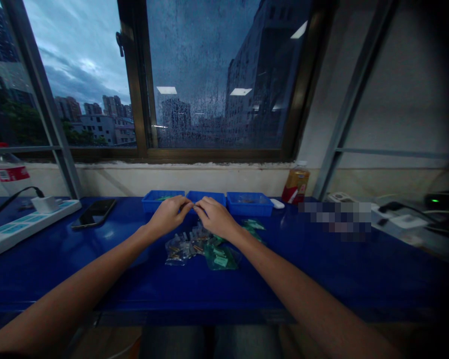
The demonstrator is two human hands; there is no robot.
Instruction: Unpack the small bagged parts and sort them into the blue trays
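My left hand [171,213] and my right hand [214,215] meet at the fingertips in front of the blue bins. Both are closed in a pinch, and whatever lies between the fingers is too small to make out. Below them on the blue table [134,279] lie clear bags with brass-coloured pieces [177,251] and a green bag with pale pieces [221,258]. Another green packet [255,224] rests beyond my right wrist. Behind the hands stand a left bin [149,204], a middle bin [216,198] and a right bin [247,206].
A phone [94,213] and a white power strip [30,225] lie at the left, near a red-capped bottle [10,172]. At the back right stand an amber bottle [297,184] and a small white object [277,204]. Cables and white adapters [406,221] sit farther right.
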